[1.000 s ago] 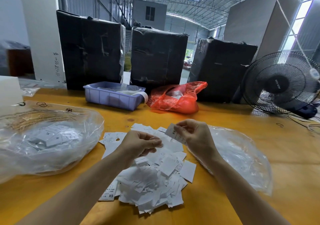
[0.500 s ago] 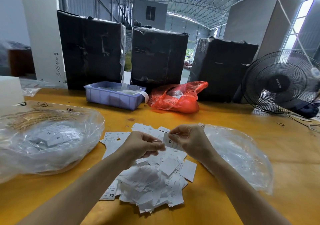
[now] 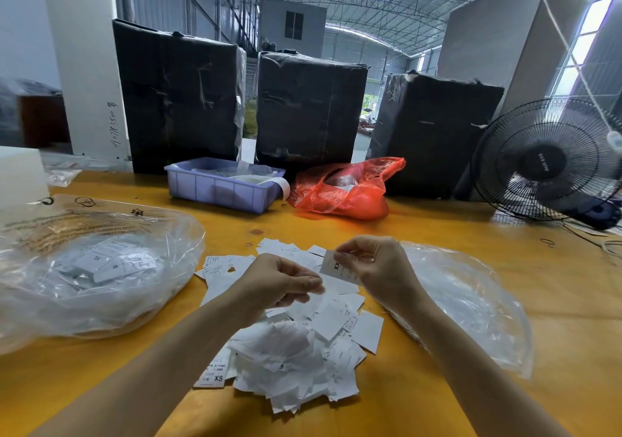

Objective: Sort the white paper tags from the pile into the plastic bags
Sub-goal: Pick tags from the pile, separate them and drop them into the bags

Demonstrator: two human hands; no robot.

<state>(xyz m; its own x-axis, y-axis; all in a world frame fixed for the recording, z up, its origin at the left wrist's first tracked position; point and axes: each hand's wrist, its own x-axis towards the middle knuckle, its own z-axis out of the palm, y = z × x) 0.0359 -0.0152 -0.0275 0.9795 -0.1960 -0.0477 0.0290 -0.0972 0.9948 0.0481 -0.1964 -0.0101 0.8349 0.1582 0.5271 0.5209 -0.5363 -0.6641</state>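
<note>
I read this as the reading-and-deciding step of the sort: my right hand (image 3: 377, 268), at centre frame, pinches a single white tag (image 3: 336, 266) by its upper edge between thumb and fingertips, holding it up above the pile (image 3: 296, 352) with "XX" print facing me. My left hand (image 3: 279, 285) sits just left of it, fingers curled together; its grip looks closed, but I cannot tell whether it holds a tag or nothing. The pile lies on the yellow surface (image 3: 555, 302) in the lower centre, loose and overlapping, with an "XS" tag (image 3: 213, 377) at its lower left edge. The left plastic bag (image 3: 101, 268), at mid left, already holds tags. The right plastic bag (image 3: 471, 302) lies flatter at mid right, close beside my right wrist. My judgement is that the next move calls for matching the size to a bag, carrying the tag over that bag's opening and releasing the pinch; much of the pile remains.
</note>
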